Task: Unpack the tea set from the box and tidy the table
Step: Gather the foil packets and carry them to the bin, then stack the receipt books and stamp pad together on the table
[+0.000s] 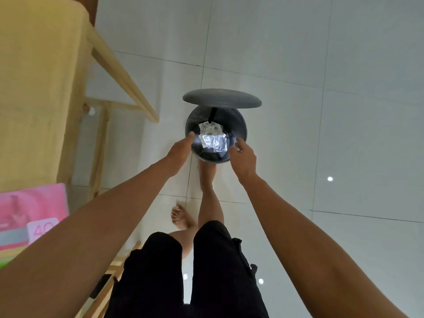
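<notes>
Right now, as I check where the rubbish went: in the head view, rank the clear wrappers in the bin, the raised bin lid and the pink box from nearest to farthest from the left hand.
From the left hand:
1. Clear wrappers, just right of it, inside the bin.
2. Raised bin lid, above and behind the opening.
3. Pink box, far off at the lower left edge.

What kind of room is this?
Probably a room at home: a shiny tiled floor, a wooden table with a yellow cloth, and a small pedal bin holding wrappers.

Crumpled clear plastic wrappers (212,138), inside open bin (241,129)
</notes>
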